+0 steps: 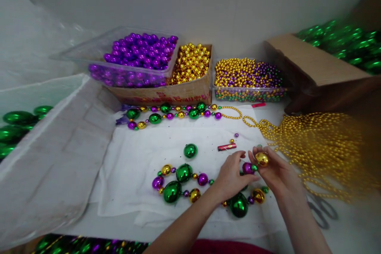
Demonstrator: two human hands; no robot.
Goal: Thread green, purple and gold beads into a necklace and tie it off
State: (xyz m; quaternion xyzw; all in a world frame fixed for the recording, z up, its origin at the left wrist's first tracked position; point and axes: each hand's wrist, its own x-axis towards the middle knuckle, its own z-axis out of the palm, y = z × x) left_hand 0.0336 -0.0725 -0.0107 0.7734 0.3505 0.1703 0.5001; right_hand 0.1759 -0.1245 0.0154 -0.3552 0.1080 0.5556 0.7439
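I have the bead strand (184, 173) lying from seven towards four o'clock, a loose green ball (190, 151) at six. At five, the left hand (233, 176) curves beside a purple ball (247, 168), whether pinching it I cannot tell; at four, the right hand (276, 174) turns palm up, fingers unclenched around a gold ball (262, 159).

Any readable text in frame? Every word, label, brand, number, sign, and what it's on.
None legible.
Cardboard box holding gold beads: red printing on its front, too blurred to read.
Red tube on the white cloth: small light marking, too small to read.
Red strip by the bin of small mixed beads: no lettering can be made out.
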